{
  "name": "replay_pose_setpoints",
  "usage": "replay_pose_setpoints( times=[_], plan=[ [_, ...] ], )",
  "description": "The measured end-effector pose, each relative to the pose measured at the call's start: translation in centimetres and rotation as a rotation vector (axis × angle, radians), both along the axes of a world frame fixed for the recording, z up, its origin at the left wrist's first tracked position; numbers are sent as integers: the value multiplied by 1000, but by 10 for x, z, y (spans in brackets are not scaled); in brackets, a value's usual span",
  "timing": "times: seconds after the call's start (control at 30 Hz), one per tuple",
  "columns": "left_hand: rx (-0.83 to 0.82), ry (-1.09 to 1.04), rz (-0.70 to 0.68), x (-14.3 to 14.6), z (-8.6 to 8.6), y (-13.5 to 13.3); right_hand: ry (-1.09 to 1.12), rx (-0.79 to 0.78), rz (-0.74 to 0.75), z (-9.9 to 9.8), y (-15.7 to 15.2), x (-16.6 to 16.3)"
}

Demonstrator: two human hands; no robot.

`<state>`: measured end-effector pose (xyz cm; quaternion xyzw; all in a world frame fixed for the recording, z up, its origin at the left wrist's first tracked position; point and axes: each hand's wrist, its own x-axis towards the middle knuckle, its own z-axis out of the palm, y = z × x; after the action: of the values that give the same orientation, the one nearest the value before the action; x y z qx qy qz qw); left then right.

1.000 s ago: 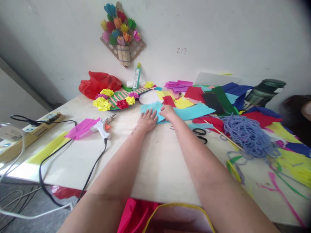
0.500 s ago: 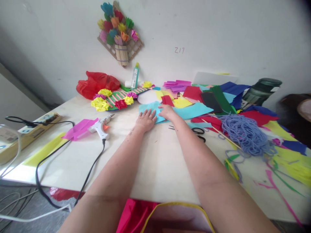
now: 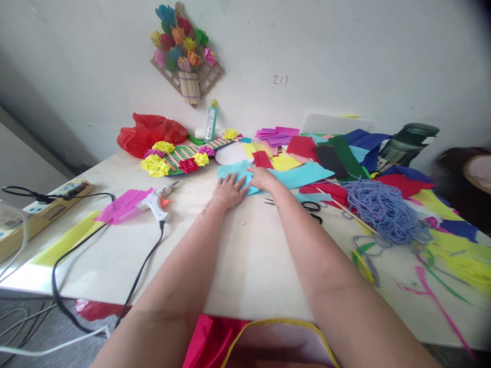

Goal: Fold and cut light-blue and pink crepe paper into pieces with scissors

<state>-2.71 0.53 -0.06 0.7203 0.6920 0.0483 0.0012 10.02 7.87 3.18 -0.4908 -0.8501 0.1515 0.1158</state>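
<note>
A strip of light blue crepe paper (image 3: 301, 175) lies across the middle of the table, its left end under my hands. My left hand (image 3: 230, 191) rests flat on the paper's near left edge, fingers spread. Just right of it, my right hand (image 3: 263, 179) touches the same paper with its fingertips; the index finger points left and the thumb sits apart below. Black-handled scissors (image 3: 311, 206) lie partly behind my right forearm. Beyond my left hand is a green guitar-shaped piece (image 3: 180, 156) trimmed with yellow, red and purple paper flowers.
A white glue gun (image 3: 155, 203) lies at left, its cord running over the front edge. A power strip (image 3: 53, 209) stands farther left. Blue yarn (image 3: 387, 209), coloured paper scraps and a dark bottle (image 3: 408, 145) crowd the right. A glue tube (image 3: 210, 122) stands near the wall.
The whole view has shifted slightly to the right, so things appear a little farther left. Both hands remain on the light blue paper in nearly the same pose.
</note>
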Motion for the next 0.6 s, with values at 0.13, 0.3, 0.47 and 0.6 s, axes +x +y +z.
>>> replay_pose_setpoints(
  times=[0.13, 0.3, 0.47, 0.6],
  plan=[
    [-12, -2, -8, 0, 1, -1, -66, -54, -8, 7, -3, 4],
    [-17, 3, -9, -1, 1, 1, -55, 102, -174, 18, -4, 11],
    [-31, 6, -5, 0, 2, 0, 79, 217, -23, 7, -14, -4],
    [-40, -17, -14, 0, 1, 0, 69, 8, 177, -13, -24, -20]
  ],
)
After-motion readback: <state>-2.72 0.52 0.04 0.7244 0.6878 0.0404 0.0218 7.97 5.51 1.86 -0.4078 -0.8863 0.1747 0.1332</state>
